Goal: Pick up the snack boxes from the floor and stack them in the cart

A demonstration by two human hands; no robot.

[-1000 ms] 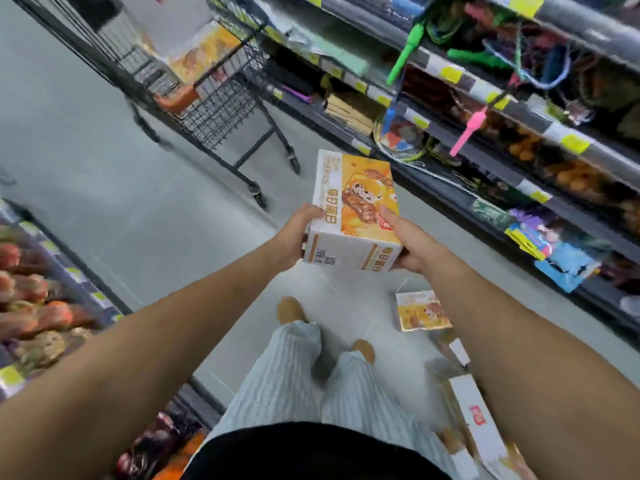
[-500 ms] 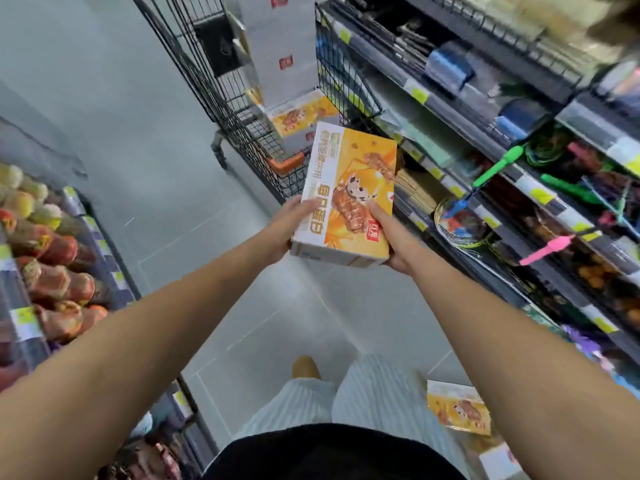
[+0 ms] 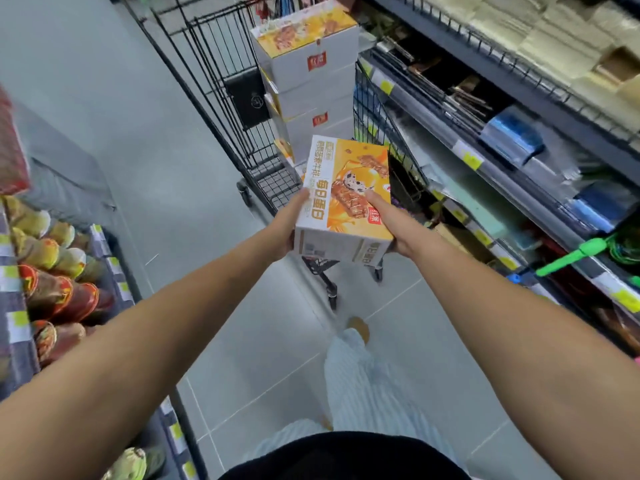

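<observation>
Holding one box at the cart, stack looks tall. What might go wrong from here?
The stack in the cart already rises above its wire rim, so setting the held box on top may tip it. The cart sits close beside the right shelf; a sliding box could drop between them.

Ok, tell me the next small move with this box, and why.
Probably raise the orange-and-white cardboard snack box forward over the rim of the black wire cart. The left hand and right hand grip it in front of the cart, below the top of the stack of matching boxes inside.
</observation>
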